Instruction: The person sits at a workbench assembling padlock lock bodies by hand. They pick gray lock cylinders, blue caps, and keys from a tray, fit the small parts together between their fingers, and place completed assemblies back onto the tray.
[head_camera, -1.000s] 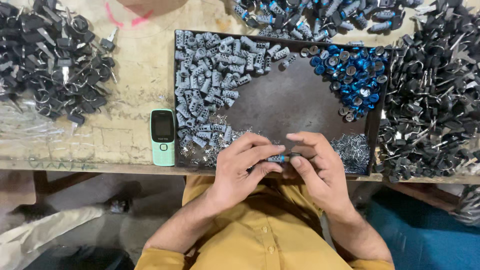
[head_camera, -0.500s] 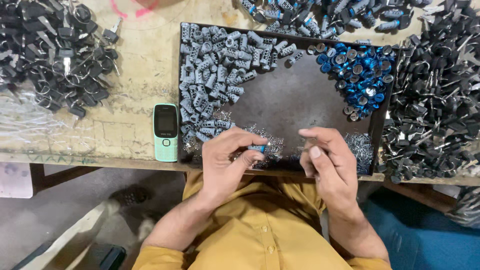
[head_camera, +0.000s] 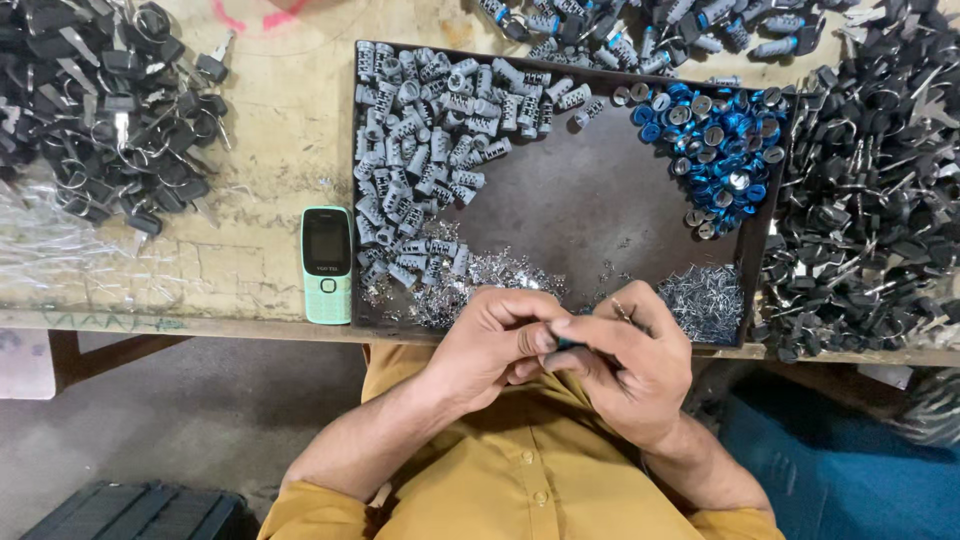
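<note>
both hands (head_camera: 565, 345) pinch shut on a small, mostly hidden blue-tipped part (head_camera: 572, 343).

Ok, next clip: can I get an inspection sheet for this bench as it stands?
Surface: worn wooden bench, dark metal tray on it.
Job's things: small part pinched between both hands, mostly hidden; grey ribbed metal cylinders, blue round caps, thin silver pins in the tray.
Clutter: mint-green keypad phone; black-headed keys at both sides.
Grips: left hand and right hand closed together.
Cables: nothing seen.
Surroundings: grey floor.
</note>
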